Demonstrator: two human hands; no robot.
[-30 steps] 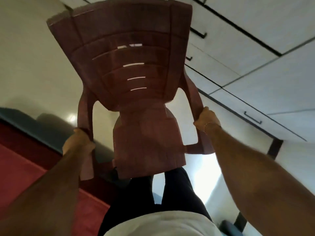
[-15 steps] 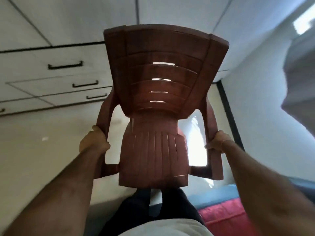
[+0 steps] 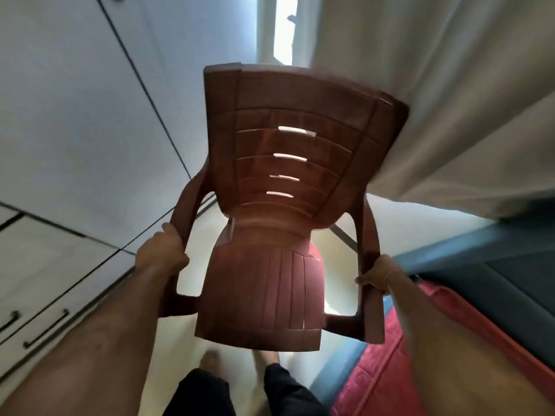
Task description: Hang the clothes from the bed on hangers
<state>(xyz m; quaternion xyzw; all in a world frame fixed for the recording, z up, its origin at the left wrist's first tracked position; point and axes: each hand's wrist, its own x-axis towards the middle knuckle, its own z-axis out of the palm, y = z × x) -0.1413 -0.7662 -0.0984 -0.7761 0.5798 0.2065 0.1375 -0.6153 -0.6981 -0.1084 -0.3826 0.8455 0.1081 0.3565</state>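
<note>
A brown plastic armchair (image 3: 270,265) hangs in the air in front of me, its backrest pointing away. My left hand (image 3: 160,253) grips its left armrest, and my right hand (image 3: 380,276) grips the right armrest. The bed (image 3: 390,370) with a red cover and a blue-green frame lies at the lower right. No clothes or hangers show in this view.
White wardrobe doors and drawers (image 3: 60,265) with black handles run along the left. A pale curtain (image 3: 435,100) hangs at the upper right beside a bright window (image 3: 282,28). My feet (image 3: 210,360) stand on the light floor below the chair.
I have turned to the right with the chair held up: the wardrobe slid to the left, and the curtain, window and bed came into view on the right.
</note>
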